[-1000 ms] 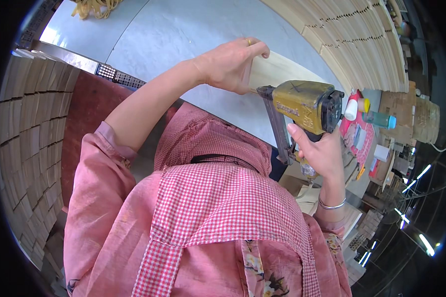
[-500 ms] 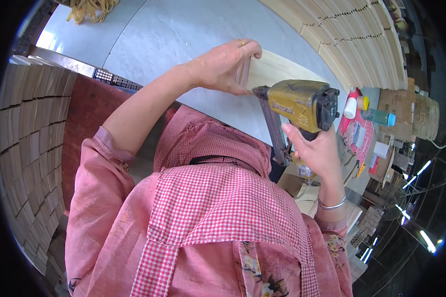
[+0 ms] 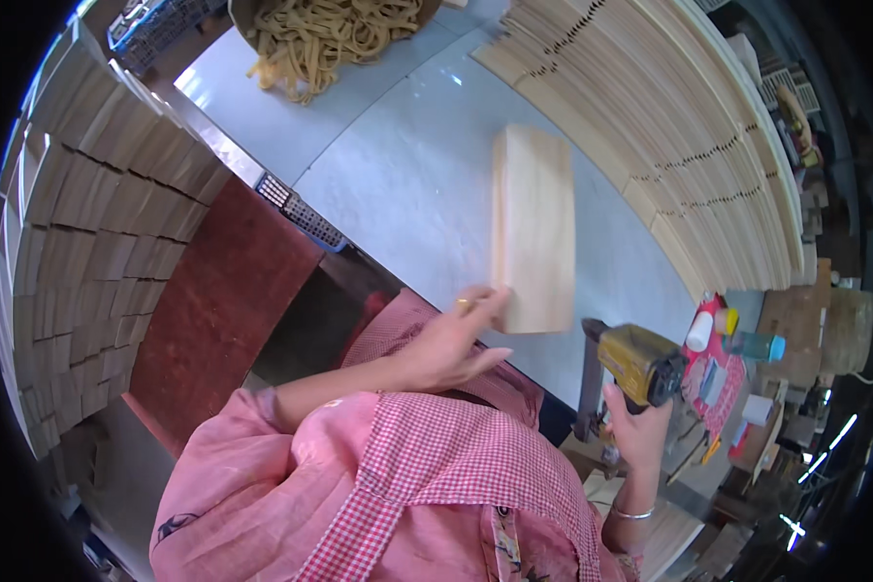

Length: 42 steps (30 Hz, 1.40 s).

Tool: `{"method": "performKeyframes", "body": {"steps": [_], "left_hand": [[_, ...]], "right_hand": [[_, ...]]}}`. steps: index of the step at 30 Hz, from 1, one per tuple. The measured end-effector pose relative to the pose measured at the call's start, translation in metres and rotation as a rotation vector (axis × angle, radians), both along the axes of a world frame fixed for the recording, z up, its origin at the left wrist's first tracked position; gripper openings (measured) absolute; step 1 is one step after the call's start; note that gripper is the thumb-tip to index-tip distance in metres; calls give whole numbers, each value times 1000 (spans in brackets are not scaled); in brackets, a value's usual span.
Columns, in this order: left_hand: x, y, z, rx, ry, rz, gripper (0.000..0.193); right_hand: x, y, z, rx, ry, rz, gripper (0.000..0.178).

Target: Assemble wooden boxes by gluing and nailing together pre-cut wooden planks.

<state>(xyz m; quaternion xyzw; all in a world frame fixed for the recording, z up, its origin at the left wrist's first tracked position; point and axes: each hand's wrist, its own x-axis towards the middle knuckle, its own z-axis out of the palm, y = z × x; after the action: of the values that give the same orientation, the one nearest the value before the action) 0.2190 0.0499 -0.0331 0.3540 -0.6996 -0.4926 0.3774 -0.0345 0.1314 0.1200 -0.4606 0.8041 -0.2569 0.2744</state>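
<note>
Pale, smooth-grained wood is forming the wooden panel (image 3: 538,228), which is resting lengthwise on the grey-blue marbled bench (image 3: 398,184), a narrow raised strip running along its left long side. The left hand (image 3: 456,339) is lying at the panel's near left corner, its thumb standing well apart from the fingers; the fingertips are meeting the corner in the view, though blur is hiding whether they are really touching. A gold-coloured ring is circling one finger. To the right, the right hand (image 3: 640,427) is clamping around the handle of a yellow and black nail gun (image 3: 640,361), whose nose is pointing up and to the left, just beside the panel's near right corner and apart from it. A silver bangle (image 3: 633,512) is circling the right wrist. On the far left of the bench, tan bands (image 3: 339,39) are spilling in a loose heap, while wooden slats (image 3: 640,107) are standing in long rows along the far right. Beyond the nail gun, a white bottle (image 3: 698,332) and a teal bottle (image 3: 755,346) are lying near a pink patterned cloth (image 3: 727,409). On the left, stacked wooden pieces (image 3: 97,242) are rising beside a reddish-brown board (image 3: 218,281).
</note>
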Motion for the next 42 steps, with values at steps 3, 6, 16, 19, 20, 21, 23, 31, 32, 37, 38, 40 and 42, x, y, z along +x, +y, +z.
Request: {"method": "performKeyframes", "body": {"steps": [3, 6, 16, 19, 20, 21, 23, 31, 32, 37, 38, 40, 42], "left_hand": [[-18, -40, 1, 150, 84, -30, 27], [-27, -116, 1, -321, -59, 437, 36], [-43, -239, 22, -126, -880, 205, 36], [-46, -241, 23, -128, -790, 113, 37], [-47, -241, 24, -129, -759, 87, 37], [-48, -239, 28, -129, -760, 85, 37], [-49, -233, 40, -114, -822, 80, 36], [-47, -241, 9, -302, -861, 243, 33], [-44, -247, -4, -311, -832, 270, 34], [-45, -256, -29, -279, -774, 359, 35], [-50, -249, -22, -227, -808, 365, 36], [-57, -236, -7, -122, -872, 379, 37], [-59, -228, 6, -113, -878, 387, 38]], "right_hand": [[-12, 18, -3, 11, 25, -47, 30], [-15, 32, -10, 7, 48, -95, 31], [21, 38, -44, -197, -56, 60, 32], [22, 43, -52, -202, -62, 9, 33], [23, 44, -54, -205, -64, -5, 34], [23, 46, -56, -205, -66, -7, 34], [22, 49, -61, -195, -64, 17, 36], [20, 60, -74, -94, -78, 21, 49], [21, 59, -74, -101, -91, 19, 48], [17, 51, -70, -123, -137, 3, 43], [16, 50, -67, -134, -148, -8, 40], [14, 46, -60, -156, -168, -27, 36], [5, 40, -51, -148, -169, -5, 35]]}}
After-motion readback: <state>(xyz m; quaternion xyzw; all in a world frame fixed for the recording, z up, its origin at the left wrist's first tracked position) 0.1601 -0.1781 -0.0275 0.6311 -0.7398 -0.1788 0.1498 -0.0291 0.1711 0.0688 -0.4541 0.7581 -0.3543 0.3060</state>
